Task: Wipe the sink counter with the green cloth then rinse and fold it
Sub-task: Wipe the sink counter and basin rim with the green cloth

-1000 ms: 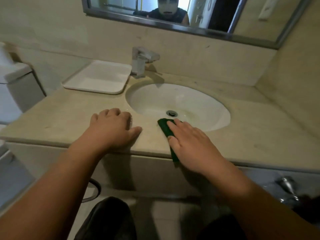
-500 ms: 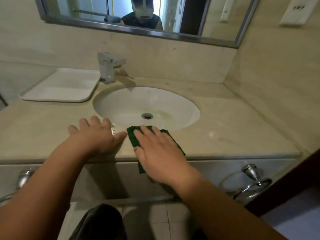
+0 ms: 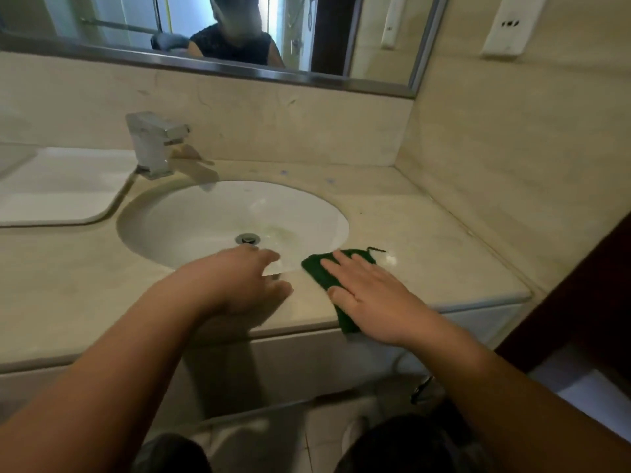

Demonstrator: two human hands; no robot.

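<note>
Flat with fingers spread, the right hand [image 3: 372, 295] presses the soft dark green cloth [image 3: 317, 270] onto the front right of the smooth beige stone counter [image 3: 426, 240]. A moment ago the cloth lay before the drain, so wiping is advancing rightward, with rinsing yet to come. The blurred left hand [image 3: 239, 285], fingers loosely extended and empty, has followed along the near rim of the glossy white oval basin [image 3: 205, 213].

Open counter [image 3: 409, 213] runs from the basin [image 3: 205, 216] toward three o'clock until the side wall [image 3: 512, 158]; the faucet [image 3: 152, 145] stands at eleven o'clock, the white tray [image 3: 58, 192] (low, flat) fills nine o'clock.
</note>
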